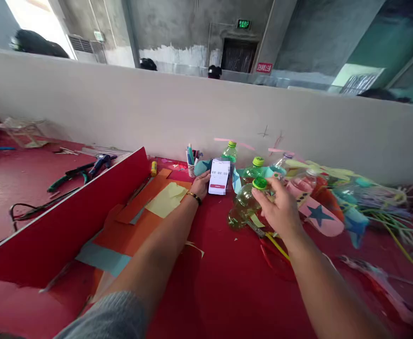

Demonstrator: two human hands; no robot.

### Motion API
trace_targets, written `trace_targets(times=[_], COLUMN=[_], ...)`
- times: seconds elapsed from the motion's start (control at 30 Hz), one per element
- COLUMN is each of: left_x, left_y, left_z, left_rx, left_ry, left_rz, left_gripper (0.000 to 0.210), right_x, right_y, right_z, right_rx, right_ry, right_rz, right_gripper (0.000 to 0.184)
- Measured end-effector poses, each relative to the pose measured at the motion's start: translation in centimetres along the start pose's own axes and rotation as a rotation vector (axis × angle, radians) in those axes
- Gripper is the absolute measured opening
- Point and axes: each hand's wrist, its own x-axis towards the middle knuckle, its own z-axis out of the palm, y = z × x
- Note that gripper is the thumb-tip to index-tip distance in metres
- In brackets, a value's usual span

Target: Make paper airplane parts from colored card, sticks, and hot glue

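My left hand (200, 185) is closed on the left edge of a phone (219, 177), which leans upright with a timer on its screen. My right hand (279, 207) grips the green cap of a clear plastic bottle (243, 207) between thumb and fingers. That bottle tilts, its base toward the lower left. Just behind it is another green-capped bottle (252, 173), with blue paper beside it. A third bottle (230, 151) is behind the phone, partly hidden. Right of my right hand lies a pink paper piece with a blue star (320, 215).
Orange paper sheets (129, 235) and a yellow sheet (167, 199) lie left of my left arm, beside a red divider (68, 221). Beyond it are pliers (70, 175) and a glue gun (102, 162). A pen cup (191, 167) stands near the white wall. Scissors (275, 249) lie below my right hand.
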Motion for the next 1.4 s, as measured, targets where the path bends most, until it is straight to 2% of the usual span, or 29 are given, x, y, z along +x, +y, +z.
trace_targets(times=[0.2, 0.47, 0.57, 0.93, 1.07, 1.17, 1.23, 1.33, 1.4], left_x=[-0.1, 0.0, 0.3, 1.9, 1.8, 1.7, 1.7, 1.8, 1.9], left_y=[0.3, 3.8, 4.5, 3.0, 3.0, 3.1, 3.1, 3.0, 3.0], left_z=[-0.1, -1.9, -2.5, -2.3, -2.3, -2.5, -2.6, -2.8, -2.8], left_rx=[0.014, 0.046, 0.065, 0.057, 0.062, 0.064, 0.063, 0.062, 0.062], left_ry=[0.019, 0.068, 0.096, 0.091, 0.084, 0.078, 0.078, 0.081, 0.082], left_rz=[0.021, 0.088, 0.103, 0.108, 0.108, 0.102, 0.097, 0.090, 0.091], left_gripper=[0.042, 0.038, 0.035, 0.036, 0.035, 0.037, 0.038, 0.040, 0.040], right_x=[-0.2, -0.2, -0.3, 0.0, 1.0, 2.3, 4.2, 9.0, 13.4], right_y=[0.2, -0.4, -0.4, -1.2, -1.1, -1.9, -3.2, -5.4, -6.0], right_z=[-0.2, -0.5, -0.3, 0.0, -0.8, -2.6, -3.8, -3.9, -2.5], right_rx=[-0.030, -0.063, -0.064, -0.125, -0.259, -0.406, -0.436, -0.446, -0.474], right_ry=[0.006, -0.039, -0.022, -0.039, -0.102, -0.238, -0.269, -0.131, -0.094], right_rz=[0.001, 0.022, 0.008, -0.048, -0.095, -0.154, -0.204, -0.311, -0.426], right_gripper=[0.031, 0.030, 0.029, 0.030, 0.037, 0.050, 0.055, 0.052, 0.049])
